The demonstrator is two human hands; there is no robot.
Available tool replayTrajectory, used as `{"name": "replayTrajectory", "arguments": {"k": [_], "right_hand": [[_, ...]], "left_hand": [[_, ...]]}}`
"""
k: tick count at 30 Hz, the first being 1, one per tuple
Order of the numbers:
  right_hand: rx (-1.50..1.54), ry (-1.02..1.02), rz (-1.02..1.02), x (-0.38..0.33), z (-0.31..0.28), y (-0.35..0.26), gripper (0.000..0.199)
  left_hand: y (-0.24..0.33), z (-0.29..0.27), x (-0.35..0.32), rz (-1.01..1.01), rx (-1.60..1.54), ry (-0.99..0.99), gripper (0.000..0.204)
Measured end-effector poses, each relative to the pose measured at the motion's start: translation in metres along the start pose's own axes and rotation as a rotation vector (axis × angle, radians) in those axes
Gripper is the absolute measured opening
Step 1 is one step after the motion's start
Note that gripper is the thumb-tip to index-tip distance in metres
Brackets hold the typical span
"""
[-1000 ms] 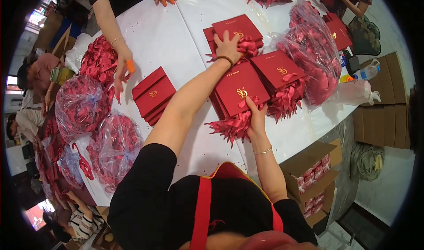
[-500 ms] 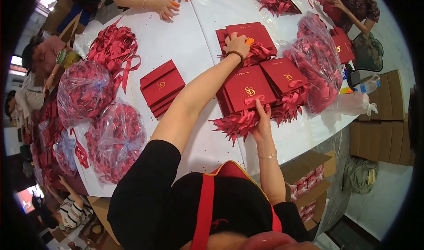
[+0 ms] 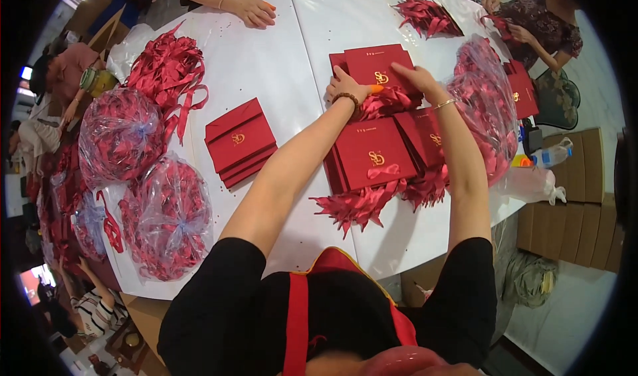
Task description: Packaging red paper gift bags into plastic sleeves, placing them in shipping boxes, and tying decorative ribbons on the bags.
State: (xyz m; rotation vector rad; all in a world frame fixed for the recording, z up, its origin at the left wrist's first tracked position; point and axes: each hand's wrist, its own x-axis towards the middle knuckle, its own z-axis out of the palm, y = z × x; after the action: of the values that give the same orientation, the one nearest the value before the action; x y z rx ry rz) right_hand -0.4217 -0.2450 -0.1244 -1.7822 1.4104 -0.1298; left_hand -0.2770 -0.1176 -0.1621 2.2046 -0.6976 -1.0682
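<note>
The red envelope (image 3: 375,67) with a gold emblem lies at the far end of the work area, at about 1 o'clock from the middle of the white tabletop (image 3: 266,64), on top of a small stack of the same envelopes. I see my left hand (image 3: 342,89) on its near-left corner, fingers curled down onto the edge; the grip looks closed on the corner, though I cannot tell how much of the envelope is actually pinched. My right hand (image 3: 415,78) rests on the envelope's right edge with the fingers stretched toward 9 o'clock, flat rather than clenched, touching the card and the red ribbon bow (image 3: 392,100) that sits just below the envelope between both hands.

Toward 6 o'clock from the hands lies a larger red envelope stack (image 3: 372,153), with loose red ribbons (image 3: 362,203) fanned out along its near edge. At 9 o'clock from the hands, well apart, sits another pile of red envelopes (image 3: 239,140). Clear bags of red ribbons (image 3: 119,133) lie at the left rim of the tabletop, and one more bag (image 3: 488,110) is just to the right of my right forearm. Another person's hand (image 3: 252,10) rests on the tabletop at 11 o'clock.
</note>
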Motion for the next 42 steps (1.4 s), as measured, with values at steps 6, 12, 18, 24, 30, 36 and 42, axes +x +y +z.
{"name": "replayTrajectory", "arguments": {"k": [6, 12, 18, 24, 30, 36, 42], "right_hand": [[0.541, -0.323, 0.038, 0.016, 0.031, -0.003, 0.048], [0.804, -0.378, -0.004, 0.007, 0.04, -0.004, 0.038], [0.464, -0.391, -0.167, 0.018, 0.014, 0.005, 0.061], [0.223, -0.152, -0.051, 0.014, 0.003, 0.022, 0.082], [-0.166, 0.173, -0.059, 0.008, 0.009, 0.008, 0.107], [-0.564, 0.406, -0.475, -0.007, -0.013, -0.02, 0.081], [-0.264, 0.101, -0.665, -0.055, 0.04, -0.103, 0.054]], "left_hand": [[-0.016, 0.003, 0.024, 0.094, -0.3, 0.002, 0.119], [-0.028, 0.008, 0.061, 0.076, -0.254, 0.048, 0.086], [-0.019, 0.041, 0.053, 0.278, -0.425, 0.127, 0.085], [0.009, 0.033, 0.018, 0.257, -0.005, 0.202, 0.097], [0.001, 0.027, 0.028, 0.16, -0.101, 0.235, 0.088], [0.01, 0.02, 0.026, 0.265, -0.55, 0.081, 0.101], [-0.04, -0.053, -0.076, 0.428, -0.612, 0.069, 0.04]]}}
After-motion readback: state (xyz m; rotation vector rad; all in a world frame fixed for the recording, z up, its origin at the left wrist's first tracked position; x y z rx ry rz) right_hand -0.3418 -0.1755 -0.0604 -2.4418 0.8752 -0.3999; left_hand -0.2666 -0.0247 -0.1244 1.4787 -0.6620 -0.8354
